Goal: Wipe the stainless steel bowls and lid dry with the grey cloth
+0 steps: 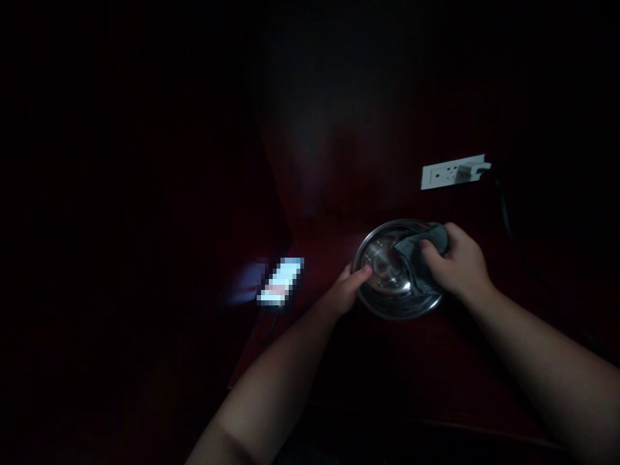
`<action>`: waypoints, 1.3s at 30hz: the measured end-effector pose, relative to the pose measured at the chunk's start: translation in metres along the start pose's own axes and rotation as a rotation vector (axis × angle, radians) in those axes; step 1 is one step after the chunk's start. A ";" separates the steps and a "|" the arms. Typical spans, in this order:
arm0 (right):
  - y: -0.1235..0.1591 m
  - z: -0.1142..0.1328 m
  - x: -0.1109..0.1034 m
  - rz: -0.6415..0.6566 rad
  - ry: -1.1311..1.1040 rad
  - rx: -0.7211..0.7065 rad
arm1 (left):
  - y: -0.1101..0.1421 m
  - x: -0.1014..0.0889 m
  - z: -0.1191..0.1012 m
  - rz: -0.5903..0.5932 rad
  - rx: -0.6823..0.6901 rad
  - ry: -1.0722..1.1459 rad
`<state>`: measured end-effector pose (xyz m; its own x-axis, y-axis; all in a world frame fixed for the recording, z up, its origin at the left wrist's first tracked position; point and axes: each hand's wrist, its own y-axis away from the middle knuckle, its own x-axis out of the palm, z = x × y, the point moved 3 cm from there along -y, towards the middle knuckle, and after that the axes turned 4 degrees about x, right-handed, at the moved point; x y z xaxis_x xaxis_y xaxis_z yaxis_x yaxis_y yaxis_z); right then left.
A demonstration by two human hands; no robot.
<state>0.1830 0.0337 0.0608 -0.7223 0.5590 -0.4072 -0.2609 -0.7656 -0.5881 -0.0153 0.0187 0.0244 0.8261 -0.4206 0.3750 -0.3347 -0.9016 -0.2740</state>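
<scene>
A shiny metal bowl (385, 258) is tilted so that its inside faces me. My left hand (347, 289) grips its left rim, the thumb over the edge and the other fingers hidden behind. At the bowl's right side, my right hand (460, 261) is closed on a grey-green cloth (417, 248). The cloth lies over the right rim and hangs down against the inner wall. Whether the bowl's underside touches the surface below, I cannot tell.
Left of the bowl, a lit phone (281, 282) with a blurred screen leans or lies on the dark red surface, a thin cable below it. A white socket strip (438, 174) with a plug and dark cord (504, 203) is behind. Much is too dark to make out.
</scene>
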 end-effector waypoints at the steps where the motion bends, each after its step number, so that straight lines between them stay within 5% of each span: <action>1: 0.000 0.000 0.000 0.006 -0.016 -0.008 | 0.000 0.000 0.000 -0.003 0.001 -0.002; 18: 0.001 -0.004 0.002 -0.004 -0.012 -0.004 | -0.003 0.003 0.003 -0.086 0.125 0.039; 39: 0.000 -0.005 0.003 -0.012 -0.055 -0.031 | -0.005 -0.001 0.011 -0.071 0.041 0.071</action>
<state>0.1841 0.0375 0.0560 -0.7533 0.5494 -0.3615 -0.2505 -0.7479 -0.6147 -0.0096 0.0251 0.0153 0.8125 -0.3632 0.4560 -0.2562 -0.9251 -0.2803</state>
